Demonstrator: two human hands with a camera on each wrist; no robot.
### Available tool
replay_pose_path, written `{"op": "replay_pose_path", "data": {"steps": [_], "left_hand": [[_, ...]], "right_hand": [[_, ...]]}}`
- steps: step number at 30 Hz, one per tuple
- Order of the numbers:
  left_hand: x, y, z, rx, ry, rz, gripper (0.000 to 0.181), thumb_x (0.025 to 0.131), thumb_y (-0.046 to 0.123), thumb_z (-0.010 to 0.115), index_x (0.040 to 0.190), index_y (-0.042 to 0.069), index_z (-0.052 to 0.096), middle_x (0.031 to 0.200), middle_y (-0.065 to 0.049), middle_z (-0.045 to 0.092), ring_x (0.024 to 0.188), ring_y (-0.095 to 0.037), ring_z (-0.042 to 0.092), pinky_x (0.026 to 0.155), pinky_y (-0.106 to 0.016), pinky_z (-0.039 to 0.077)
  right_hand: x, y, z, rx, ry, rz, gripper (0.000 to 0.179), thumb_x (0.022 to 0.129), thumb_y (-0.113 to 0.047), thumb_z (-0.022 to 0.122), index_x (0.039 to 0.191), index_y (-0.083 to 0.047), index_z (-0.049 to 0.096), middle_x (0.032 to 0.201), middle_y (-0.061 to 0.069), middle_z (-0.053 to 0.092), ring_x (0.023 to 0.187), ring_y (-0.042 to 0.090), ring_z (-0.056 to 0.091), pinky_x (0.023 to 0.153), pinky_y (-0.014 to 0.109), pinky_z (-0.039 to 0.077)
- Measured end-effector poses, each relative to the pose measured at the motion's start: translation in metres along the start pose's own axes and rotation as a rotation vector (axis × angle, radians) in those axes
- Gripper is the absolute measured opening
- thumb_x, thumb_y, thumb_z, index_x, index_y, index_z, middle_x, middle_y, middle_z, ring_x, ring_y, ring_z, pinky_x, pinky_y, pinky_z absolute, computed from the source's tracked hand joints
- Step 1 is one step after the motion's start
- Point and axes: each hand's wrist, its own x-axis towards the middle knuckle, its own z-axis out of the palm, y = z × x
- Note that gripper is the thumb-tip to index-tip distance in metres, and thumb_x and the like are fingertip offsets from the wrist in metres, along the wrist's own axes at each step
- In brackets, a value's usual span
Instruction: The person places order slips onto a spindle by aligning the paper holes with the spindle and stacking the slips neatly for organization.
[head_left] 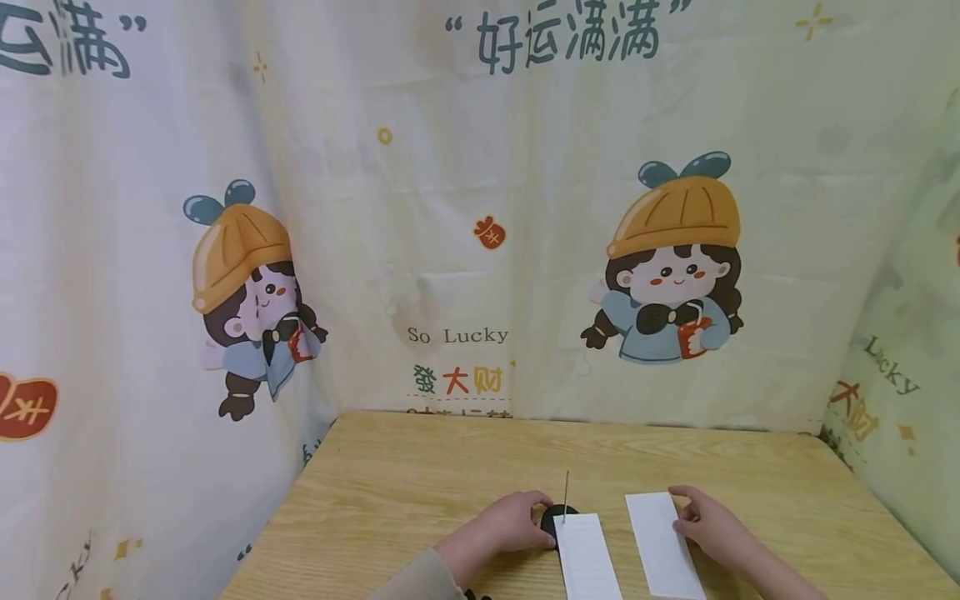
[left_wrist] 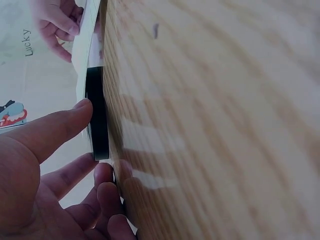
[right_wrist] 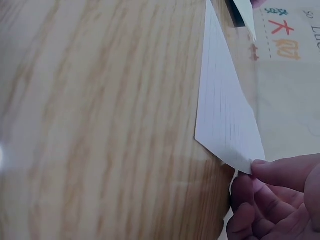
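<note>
A paper spike with a round black base (head_left: 550, 522) and a thin upright metal rod (head_left: 566, 493) stands on the table. One narrow white lined slip (head_left: 588, 557) lies over part of the base, the rod rising at its far end. My left hand (head_left: 517, 522) holds the base from the left; in the left wrist view its thumb is on the black base (left_wrist: 98, 120) with the fingers around the near edge. On the right, my right hand (head_left: 708, 527) pinches the edge of a second white lined paper slip (head_left: 662, 537), its thumb on top in the right wrist view.
The wooden table (head_left: 420, 467) reaches back to a printed cloth curtain (head_left: 450, 275), which also hangs along the left and right sides. A dark beaded item (head_left: 477, 595) shows by the left sleeve (head_left: 423, 577) at the bottom edge.
</note>
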Motion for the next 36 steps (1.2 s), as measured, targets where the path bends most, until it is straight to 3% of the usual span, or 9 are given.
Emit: {"op": "replay_pose_path", "data": {"steps": [18, 36], "left_hand": [[0.0, -0.001, 0.001, -0.001, 0.007, 0.01, 0.047, 0.075, 0.027, 0.086, 0.118, 0.019, 0.067, 0.069, 0.004, 0.052, 0.062, -0.013, 0.046, 0.061, -0.03, 0.035], [0.003, 0.002, 0.002, -0.004, 0.01, 0.002, 0.048, 0.076, 0.026, 0.086, 0.119, 0.017, 0.067, 0.07, 0.004, 0.053, 0.062, -0.013, 0.046, 0.061, -0.03, 0.036]], "right_hand": [[-0.007, -0.003, -0.002, 0.123, 0.02, -0.057, 0.051, 0.09, 0.003, 0.063, 0.138, 0.004, 0.046, 0.085, 0.006, 0.057, 0.066, 0.017, 0.055, 0.058, 0.028, 0.049], [-0.007, -0.012, -0.012, 0.21, -0.004, -0.092, 0.051, 0.094, 0.002, 0.059, 0.141, 0.003, 0.043, 0.088, 0.008, 0.055, 0.06, 0.02, 0.053, 0.049, 0.028, 0.042]]}}
